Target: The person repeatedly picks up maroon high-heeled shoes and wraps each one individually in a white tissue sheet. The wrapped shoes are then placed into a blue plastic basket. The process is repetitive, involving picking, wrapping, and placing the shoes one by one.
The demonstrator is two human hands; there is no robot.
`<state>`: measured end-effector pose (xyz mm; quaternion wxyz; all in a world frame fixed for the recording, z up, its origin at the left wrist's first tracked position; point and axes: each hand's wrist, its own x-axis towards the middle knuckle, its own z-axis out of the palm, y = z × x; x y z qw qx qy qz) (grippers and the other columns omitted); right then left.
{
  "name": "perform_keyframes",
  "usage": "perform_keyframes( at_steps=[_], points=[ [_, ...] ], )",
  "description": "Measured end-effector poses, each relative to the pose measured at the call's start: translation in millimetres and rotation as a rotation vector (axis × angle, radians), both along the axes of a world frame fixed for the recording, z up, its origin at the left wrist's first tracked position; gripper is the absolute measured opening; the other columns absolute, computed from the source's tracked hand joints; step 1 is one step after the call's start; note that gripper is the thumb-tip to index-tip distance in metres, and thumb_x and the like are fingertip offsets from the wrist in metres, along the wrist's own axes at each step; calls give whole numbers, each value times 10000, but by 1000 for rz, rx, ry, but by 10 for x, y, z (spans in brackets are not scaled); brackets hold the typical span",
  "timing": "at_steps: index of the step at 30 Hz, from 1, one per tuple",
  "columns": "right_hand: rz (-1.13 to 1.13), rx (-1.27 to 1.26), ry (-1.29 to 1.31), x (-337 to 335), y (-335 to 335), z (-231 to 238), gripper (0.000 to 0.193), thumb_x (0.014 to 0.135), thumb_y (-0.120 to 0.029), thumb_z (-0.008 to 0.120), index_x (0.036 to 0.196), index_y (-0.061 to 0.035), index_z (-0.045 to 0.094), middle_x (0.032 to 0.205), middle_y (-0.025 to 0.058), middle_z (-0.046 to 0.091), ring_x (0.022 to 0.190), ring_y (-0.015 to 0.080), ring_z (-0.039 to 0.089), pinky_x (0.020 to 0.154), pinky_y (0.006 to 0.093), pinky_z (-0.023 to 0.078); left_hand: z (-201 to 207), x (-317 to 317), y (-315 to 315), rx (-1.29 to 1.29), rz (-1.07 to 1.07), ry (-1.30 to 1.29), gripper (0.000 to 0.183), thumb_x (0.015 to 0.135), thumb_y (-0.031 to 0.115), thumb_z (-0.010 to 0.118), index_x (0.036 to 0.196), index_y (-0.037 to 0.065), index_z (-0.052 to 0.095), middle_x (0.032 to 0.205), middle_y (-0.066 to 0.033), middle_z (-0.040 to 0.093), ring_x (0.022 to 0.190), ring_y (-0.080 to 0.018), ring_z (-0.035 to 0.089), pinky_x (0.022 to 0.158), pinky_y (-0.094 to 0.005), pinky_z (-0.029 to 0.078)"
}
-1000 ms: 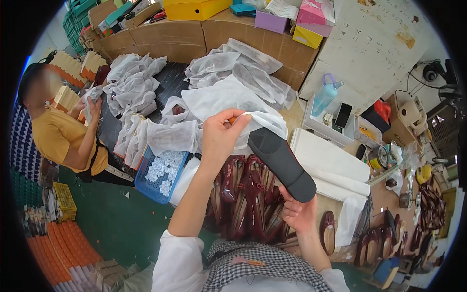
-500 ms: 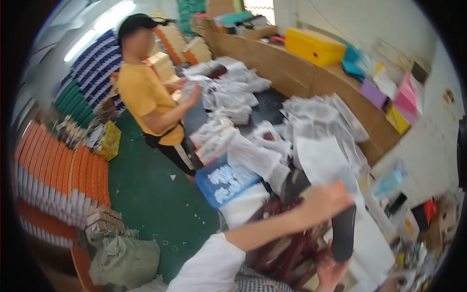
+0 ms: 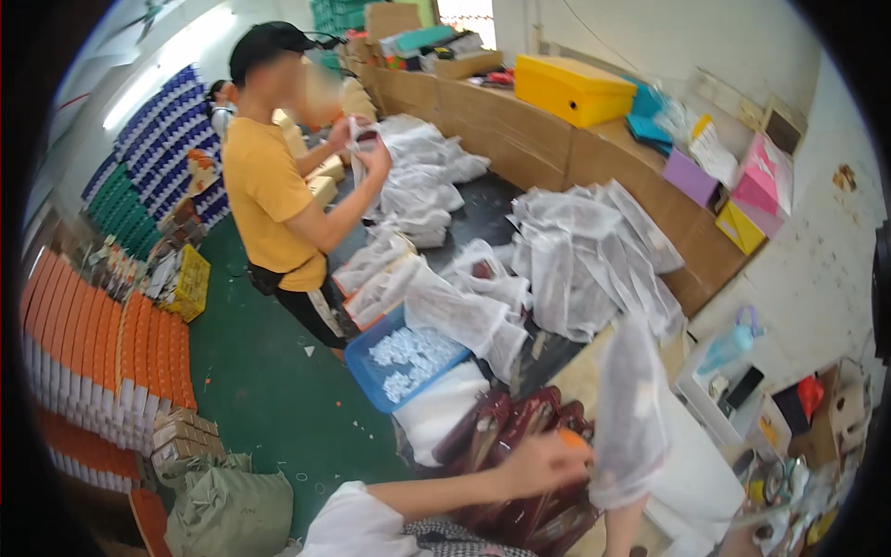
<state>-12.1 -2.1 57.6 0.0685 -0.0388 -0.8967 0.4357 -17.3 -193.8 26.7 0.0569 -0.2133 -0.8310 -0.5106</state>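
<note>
A white translucent bag [image 3: 633, 408] stands upright at the near right, with a darker shape faintly showing through it. My right hand [image 3: 624, 512] is under its lower end, mostly covered by the bag, and grips the shape inside. Just left of the bag is my left hand [image 3: 543, 464], blurred by motion, with an orange piece [image 3: 573, 438] at its fingers. Its fingertips come close to the bag; whether they touch it I cannot tell. Several glossy dark red shoes [image 3: 492, 418] lie beneath and beyond my left hand, partly hidden by my forearm.
White-wrapped items [image 3: 594, 241] cover much of the dark table. A blue tray [image 3: 376, 376] holds small whitish pieces. Across the table's left side a person [image 3: 274, 186] in yellow handles another bag. Stacked orange boxes [image 3: 102, 325] and a green sack [image 3: 227, 506] stand at left.
The dark sole seen before in my right hand is now covered by the white bag. My left hand has moved down and left from the top of the shoe.
</note>
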Motion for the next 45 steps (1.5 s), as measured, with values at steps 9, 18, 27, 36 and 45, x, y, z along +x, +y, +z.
perform_keyframes(
  at_steps=[9, 18, 27, 36, 45],
  points=[
    [878, -116, 68, -826, -725, -486, 441, 819, -152, 651, 1229, -55, 522, 1257, 184, 505, 1102, 314, 546, 888, 346, 467, -694, -839, -978, 1039, 566, -688, 467, 849, 202, 630, 1241, 13, 461, 1128, -111, 579, 990, -176, 575, 824, -306, 490],
    [318, 103, 80, -3286, -1460, -2368, 740, 766, -317, 673, 1340, 14, 342, 1191, 293, 512, 1090, 393, 523, 908, 414, 431, -1453, -1636, -2369, 85, 1023, -315, 413, 890, 220, 532, 1209, -41, 511, 1151, -168, 554, 1056, -254, 523, 899, -315, 397],
    [309, -160, -412, -3486, -1400, -2411, 361, 754, -143, 529, 1075, 17, 568, 966, 187, 644, 881, 297, 621, 787, 364, 472, -709, -711, -1371, 352, 376, -655, 377, 940, 208, 475, 1275, 37, 490, 1087, -131, 615, 848, -218, 614, 808, -310, 481],
    [808, 465, 385, -1797, -439, -82, 359, 706, 33, 547, 1035, -80, 634, 1044, 91, 621, 1170, 274, 456, 1052, 433, 279, -934, -768, 28, 1239, -304, -1408, 770, 878, 659, 328, 1373, 69, 331, 1289, -108, 493, 1141, -253, 516, 987, -404, 405],
    [306, 21, 286, -11, 307, 238, 375, 792, -24, 624, 1164, -35, 577, 1058, 135, 608, 748, 215, 616, 658, 297, 494, -522, -972, 333, 1543, -57, -860, 573, 939, 541, 350, 1275, 82, 417, 1145, -106, 553, 1019, -261, 565, 906, -405, 467]
  ],
)
